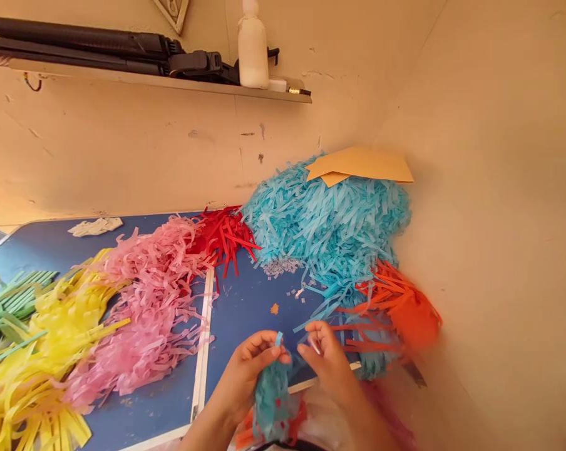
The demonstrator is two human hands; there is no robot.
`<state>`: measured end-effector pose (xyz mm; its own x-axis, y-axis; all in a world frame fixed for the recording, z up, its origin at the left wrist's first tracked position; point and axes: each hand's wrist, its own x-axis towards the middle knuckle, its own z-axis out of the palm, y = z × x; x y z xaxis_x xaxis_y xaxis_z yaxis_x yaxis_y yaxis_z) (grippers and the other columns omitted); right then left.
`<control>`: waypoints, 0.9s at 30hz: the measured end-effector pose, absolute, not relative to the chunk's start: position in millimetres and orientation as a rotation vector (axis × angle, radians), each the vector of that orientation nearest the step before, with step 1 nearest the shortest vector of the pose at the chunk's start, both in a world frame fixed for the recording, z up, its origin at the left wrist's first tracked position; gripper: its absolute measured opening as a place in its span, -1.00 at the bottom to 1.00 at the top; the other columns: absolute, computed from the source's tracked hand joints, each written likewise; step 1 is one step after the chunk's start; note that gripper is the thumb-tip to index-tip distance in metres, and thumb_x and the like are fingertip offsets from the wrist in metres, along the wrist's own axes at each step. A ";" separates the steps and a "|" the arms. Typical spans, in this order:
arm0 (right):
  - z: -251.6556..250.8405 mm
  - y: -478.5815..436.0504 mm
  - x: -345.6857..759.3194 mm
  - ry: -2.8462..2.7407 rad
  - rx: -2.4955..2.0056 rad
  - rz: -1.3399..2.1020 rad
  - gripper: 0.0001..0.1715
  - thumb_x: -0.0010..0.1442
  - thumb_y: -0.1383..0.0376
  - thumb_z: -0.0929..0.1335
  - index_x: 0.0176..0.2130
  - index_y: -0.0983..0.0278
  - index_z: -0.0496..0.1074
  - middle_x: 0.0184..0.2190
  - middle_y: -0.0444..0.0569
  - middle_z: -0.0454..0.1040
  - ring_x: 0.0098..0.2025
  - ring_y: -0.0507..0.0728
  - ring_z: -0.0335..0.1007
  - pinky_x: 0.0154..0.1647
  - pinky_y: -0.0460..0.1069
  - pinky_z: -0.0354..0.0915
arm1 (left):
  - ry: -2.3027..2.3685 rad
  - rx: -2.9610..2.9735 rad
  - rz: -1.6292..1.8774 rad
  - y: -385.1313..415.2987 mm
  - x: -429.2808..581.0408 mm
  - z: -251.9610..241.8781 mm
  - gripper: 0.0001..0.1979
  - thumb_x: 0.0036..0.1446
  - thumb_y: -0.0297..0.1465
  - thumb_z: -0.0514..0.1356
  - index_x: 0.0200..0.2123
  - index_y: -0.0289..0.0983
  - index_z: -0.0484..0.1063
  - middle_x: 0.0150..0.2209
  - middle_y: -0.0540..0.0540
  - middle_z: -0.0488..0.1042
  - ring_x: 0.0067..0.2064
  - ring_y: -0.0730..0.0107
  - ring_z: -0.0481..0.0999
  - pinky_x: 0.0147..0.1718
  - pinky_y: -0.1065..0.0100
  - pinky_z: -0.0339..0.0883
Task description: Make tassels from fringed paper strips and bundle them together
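Observation:
My left hand (259, 357) is closed, pinching the top of a light-blue tissue-paper tassel (271, 404) that hangs down below its fingers. A short blue tip pokes up between the thumb and forefinger. Just to the right, my right hand (329, 356) is curled with thumb and fingers close together. A small whitish piece (315, 344) shows at those fingers, too small to name. Beyond both hands rises a big heap of blue tissue-paper fringe (330, 219). Orange paper strips (400, 300) lie to the right of the right hand.
Pink fringe (142, 313), yellow strips (62, 319), green strips (15, 300) and red strips (224, 232) cover the left of the blue table (245, 294). Small paper scraps (280, 267) lie near the heap. Orange-yellow card (358, 164) rests on top. A wall shelf (146, 74) holds a white bottle (253, 53).

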<state>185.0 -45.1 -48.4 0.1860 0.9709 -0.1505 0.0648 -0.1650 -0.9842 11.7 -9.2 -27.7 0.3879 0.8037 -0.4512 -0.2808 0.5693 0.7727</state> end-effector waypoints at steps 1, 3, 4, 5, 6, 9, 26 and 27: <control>-46.6 -46.1 187.3 -1.080 -1.470 1.131 -0.68 0.20 0.05 0.37 -0.18 0.23 0.41 -0.46 -0.18 0.31 -0.44 0.05 0.23 -0.38 -0.08 0.24 | 0.881 0.515 0.743 -8.1 10.8 -29.6 -0.73 -0.13 -0.30 0.47 -0.34 -0.25 0.56 -0.44 -0.01 0.56 -0.40 0.41 0.55 -0.36 0.44 0.39; -40.8 -48.7 188.9 -1.182 -1.495 1.093 -0.66 0.29 0.04 0.29 -0.26 0.24 0.45 -0.46 -0.14 0.36 -0.42 0.07 0.25 -0.36 -0.07 0.22 | 0.839 0.359 0.738 -6.1 10.9 -32.7 -0.72 -0.17 -0.34 0.51 -0.39 -0.28 0.54 -0.49 0.02 0.53 -0.45 0.51 0.52 -0.40 0.51 0.37; -37.4 -50.1 188.3 -1.225 -1.506 1.080 -0.59 0.33 0.03 0.24 -0.31 0.25 0.47 -0.48 -0.12 0.37 -0.42 0.07 0.25 -0.36 -0.07 0.21 | 0.832 0.334 0.738 -5.5 11.7 -33.3 -0.73 -0.17 -0.35 0.51 -0.42 -0.30 0.53 -0.51 0.02 0.52 -0.48 0.55 0.50 -0.44 0.54 0.36; -34.2 -51.5 186.8 -1.257 -1.517 1.072 -0.53 0.35 0.02 0.21 -0.35 0.26 0.49 -0.50 -0.12 0.38 -0.43 0.08 0.26 -0.37 -0.07 0.19 | 0.833 0.323 0.737 -5.3 12.8 -33.3 -0.73 -0.16 -0.33 0.50 -0.44 -0.31 0.52 -0.53 0.02 0.51 -0.51 0.58 0.47 -0.48 0.57 0.34; -31.5 -53.0 184.9 -1.274 -1.527 1.066 -0.50 0.36 0.01 0.20 -0.37 0.26 0.50 -0.51 -0.11 0.39 -0.43 0.08 0.26 -0.38 -0.07 0.18 | 0.843 0.313 0.741 -5.4 14.0 -32.5 -0.71 -0.16 -0.32 0.51 -0.44 -0.31 0.51 -0.53 0.02 0.51 -0.52 0.58 0.46 -0.52 0.57 0.32; -27.6 -57.5 178.2 -1.260 -1.557 1.033 -0.52 0.32 0.02 0.26 -0.42 0.27 0.50 -0.54 -0.12 0.39 -0.46 0.07 0.25 -0.43 -0.07 0.16 | 0.913 0.298 0.771 -8.2 16.4 -28.6 -0.63 -0.26 -0.28 0.54 -0.41 -0.28 0.50 -0.50 0.03 0.54 -0.51 0.52 0.49 -0.54 0.54 0.34; -16.5 -61.2 169.2 -1.505 -1.533 0.804 -0.63 0.28 0.26 0.30 -0.55 0.26 0.43 -0.62 -0.18 0.32 -0.54 0.02 0.21 -0.48 -0.09 0.08 | 1.090 0.656 0.864 -18.1 18.5 -24.3 -0.63 -0.29 -0.21 0.51 -0.46 -0.28 0.51 -0.57 0.04 0.48 -0.48 0.46 0.43 -0.44 0.46 0.29; -16.2 -60.6 170.3 -1.542 -1.535 0.797 -0.61 0.30 0.24 0.30 -0.54 0.25 0.43 -0.61 -0.18 0.34 -0.53 0.03 0.23 -0.47 -0.08 0.09 | 1.127 0.750 0.884 -19.3 18.3 -22.9 -0.65 -0.27 -0.21 0.50 -0.46 -0.27 0.51 -0.54 0.02 0.49 -0.45 0.42 0.45 -0.41 0.43 0.31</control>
<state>170.3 -60.6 -16.2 0.0577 0.9927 0.1060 0.4875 0.0646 -0.8707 18.3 -19.3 -22.9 0.1795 0.8844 -0.4309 -0.2082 0.4623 0.8620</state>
